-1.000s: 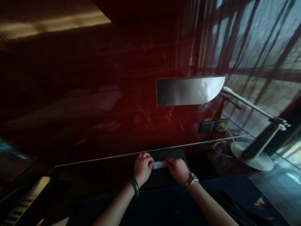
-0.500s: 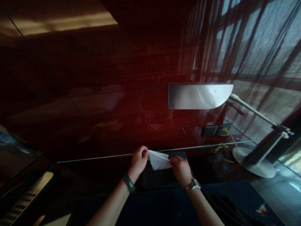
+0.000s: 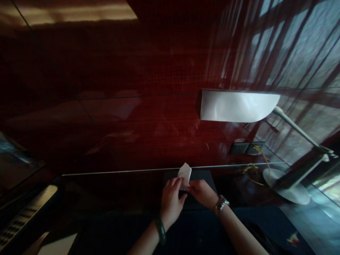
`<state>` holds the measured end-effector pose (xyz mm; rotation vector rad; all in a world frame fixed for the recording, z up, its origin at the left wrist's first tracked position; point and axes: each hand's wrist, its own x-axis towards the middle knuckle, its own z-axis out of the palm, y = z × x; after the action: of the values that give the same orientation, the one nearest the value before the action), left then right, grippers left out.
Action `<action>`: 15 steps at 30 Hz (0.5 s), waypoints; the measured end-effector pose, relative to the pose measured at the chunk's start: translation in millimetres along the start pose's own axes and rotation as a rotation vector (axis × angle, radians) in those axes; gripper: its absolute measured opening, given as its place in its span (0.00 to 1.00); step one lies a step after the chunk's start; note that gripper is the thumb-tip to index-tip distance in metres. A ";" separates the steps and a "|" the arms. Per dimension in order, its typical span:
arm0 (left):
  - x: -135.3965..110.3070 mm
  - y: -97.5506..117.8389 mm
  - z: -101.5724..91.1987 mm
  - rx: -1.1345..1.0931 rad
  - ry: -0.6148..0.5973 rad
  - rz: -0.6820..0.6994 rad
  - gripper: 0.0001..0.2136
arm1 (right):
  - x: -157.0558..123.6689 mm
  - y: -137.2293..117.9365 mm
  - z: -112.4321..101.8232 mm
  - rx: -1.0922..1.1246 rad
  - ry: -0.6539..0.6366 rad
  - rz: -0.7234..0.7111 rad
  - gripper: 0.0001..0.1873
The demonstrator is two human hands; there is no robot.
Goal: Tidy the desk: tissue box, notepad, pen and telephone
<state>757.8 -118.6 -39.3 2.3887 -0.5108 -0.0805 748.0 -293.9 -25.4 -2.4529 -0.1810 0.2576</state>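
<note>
Fingers (image 3: 178, 183) of the left hand (image 3: 170, 203) touch the white paper's (image 3: 185, 172) left edge in the head view, thumb apart; whether they grip is unclear. The right hand (image 3: 203, 193) pinches its near end. Its long axis runs far, leaning slightly right, over a dark slab (image 3: 203, 175). Both wrists angle inward, equally near.

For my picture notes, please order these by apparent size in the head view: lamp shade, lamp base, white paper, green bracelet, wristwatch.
Lamp shade
Lamp base
White paper (visible part)
Green bracelet and wristwatch: too alike to rank
</note>
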 end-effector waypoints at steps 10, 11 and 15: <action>25.6 -2.9 18.6 0.048 -0.151 -0.015 0.14 | -12.5 15.7 -8.1 -0.299 0.116 0.063 0.31; 29.7 -3.9 19.6 0.091 -0.158 -0.036 0.15 | -12.1 18.7 -7.7 -0.295 0.144 0.111 0.28; 41.8 -11.1 13.7 0.040 -0.137 -0.055 0.10 | -59.0 39.6 -2.9 -0.282 0.288 0.140 0.24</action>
<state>797.5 -135.4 -53.7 2.4478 -0.5149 -0.2621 694.0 -337.8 -39.9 -2.7515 0.0856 -0.0693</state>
